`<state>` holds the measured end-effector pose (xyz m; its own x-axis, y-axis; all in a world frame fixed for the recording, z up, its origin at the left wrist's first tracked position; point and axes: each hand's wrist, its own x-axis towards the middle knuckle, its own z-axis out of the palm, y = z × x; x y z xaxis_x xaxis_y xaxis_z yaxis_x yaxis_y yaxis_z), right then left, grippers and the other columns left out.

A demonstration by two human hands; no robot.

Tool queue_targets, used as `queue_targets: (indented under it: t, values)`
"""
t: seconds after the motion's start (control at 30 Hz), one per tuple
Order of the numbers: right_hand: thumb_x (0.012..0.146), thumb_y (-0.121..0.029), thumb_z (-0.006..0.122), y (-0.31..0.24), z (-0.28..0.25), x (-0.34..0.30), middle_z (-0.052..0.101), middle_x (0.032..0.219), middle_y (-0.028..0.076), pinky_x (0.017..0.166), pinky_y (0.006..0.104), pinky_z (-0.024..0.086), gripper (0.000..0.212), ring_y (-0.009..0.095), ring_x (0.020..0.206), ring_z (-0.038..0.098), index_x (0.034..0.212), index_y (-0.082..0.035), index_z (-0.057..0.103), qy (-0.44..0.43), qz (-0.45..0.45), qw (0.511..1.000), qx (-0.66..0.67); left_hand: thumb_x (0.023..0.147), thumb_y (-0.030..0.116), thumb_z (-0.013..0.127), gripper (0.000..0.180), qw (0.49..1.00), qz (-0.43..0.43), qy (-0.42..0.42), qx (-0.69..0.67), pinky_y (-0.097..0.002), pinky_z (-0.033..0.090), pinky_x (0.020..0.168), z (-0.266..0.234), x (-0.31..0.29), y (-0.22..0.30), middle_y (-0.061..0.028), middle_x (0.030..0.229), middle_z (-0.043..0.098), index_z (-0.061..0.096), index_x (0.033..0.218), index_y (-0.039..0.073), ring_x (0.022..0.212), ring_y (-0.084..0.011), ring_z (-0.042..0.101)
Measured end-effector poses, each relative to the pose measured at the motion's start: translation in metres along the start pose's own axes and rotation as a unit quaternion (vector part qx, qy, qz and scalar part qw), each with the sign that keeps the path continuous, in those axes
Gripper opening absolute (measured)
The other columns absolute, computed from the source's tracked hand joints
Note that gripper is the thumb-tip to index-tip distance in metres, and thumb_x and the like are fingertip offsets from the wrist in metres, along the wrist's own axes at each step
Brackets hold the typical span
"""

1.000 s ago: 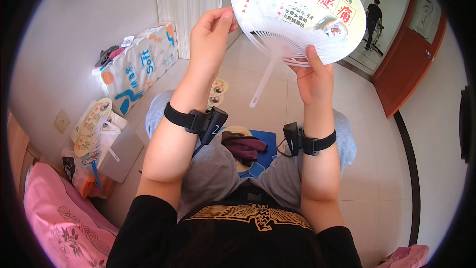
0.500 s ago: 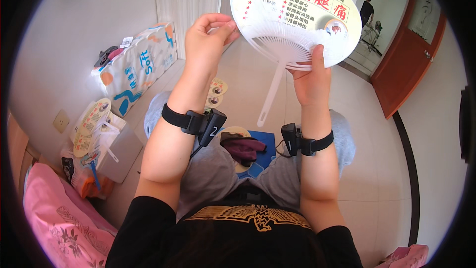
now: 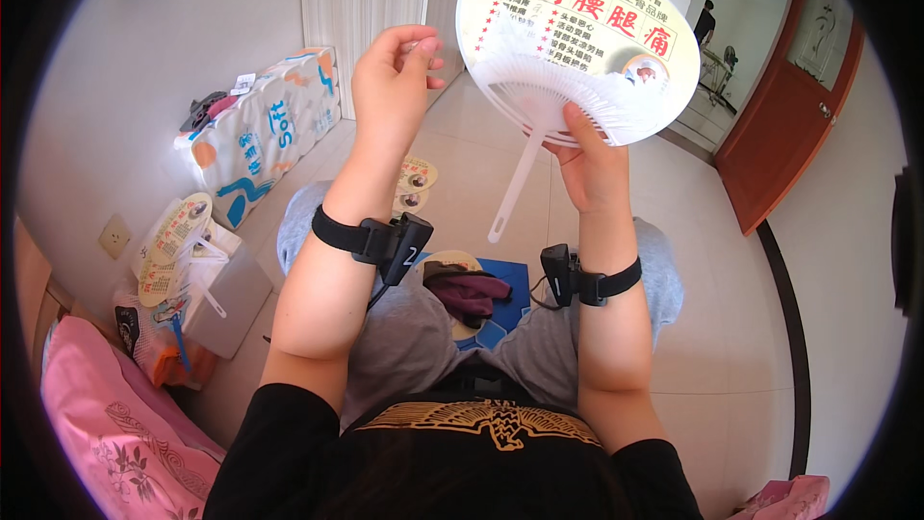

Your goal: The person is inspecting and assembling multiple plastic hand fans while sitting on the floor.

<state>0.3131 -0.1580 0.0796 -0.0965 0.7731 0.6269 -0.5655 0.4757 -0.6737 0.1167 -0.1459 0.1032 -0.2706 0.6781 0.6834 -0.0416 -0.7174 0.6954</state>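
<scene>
My right hand (image 3: 595,166) grips a white plastic hand fan (image 3: 664,63) at the lower edge of its round face. The thumb presses on the front ribs and the fingers are behind it. The fan's handle (image 3: 515,188) hangs free, slanting down to the left. Pale yellow paper with red and black print covers the face. My left hand (image 3: 397,77) is raised left of the fan, apart from its rim. Its thumb and forefinger are curled together as in a pinch; what lies between them, if anything, cannot be made out.
Below my hands, dark and maroon cloth (image 3: 470,297) lies on a blue surface (image 3: 520,279) between my knees. Round fan papers (image 3: 416,178) lie beyond my left knee. More fans (image 3: 173,250) rest by a grey box (image 3: 231,299). A wrapped pack (image 3: 279,135) lines the wall; a brown door (image 3: 789,125) stands ajar.
My left hand has moved slightly left, off the fan's rim. My right hand and the fan have shifted a little, with the fan turned slightly.
</scene>
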Motion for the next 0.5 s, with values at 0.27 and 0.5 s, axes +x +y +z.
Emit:
queue_targets:
  t: [0.27,0.5]
  values:
    - [0.082,-0.001,0.051,-0.0011,0.0014,-0.0010,0.053,0.113,0.015,0.081,0.0391,0.050,0.041,0.026,0.100,0.055,0.121,0.001,0.039,0.014,0.006,0.999,-0.035,0.072,0.012,0.067,0.022,0.923,0.269,-0.064,0.269,-0.0245,0.043,0.061,0.0066,-0.0058,-0.0040,-0.0071,0.084,0.058,0.061,0.093,0.006,0.066,-0.0132,0.051]
    - [0.081,0.002,0.054,-0.0001,0.0001,-0.0001,0.054,0.110,0.010,0.082,0.0319,0.047,0.041,0.020,0.100,0.054,0.120,-0.002,0.041,0.002,0.010,1.000,0.000,0.069,0.012,0.070,0.013,0.919,0.265,-0.066,0.284,-0.0236,0.039,0.051,0.0024,-0.0040,-0.0061,-0.0037,0.079,0.061,0.066,0.080,0.006,0.057,-0.0122,0.048]
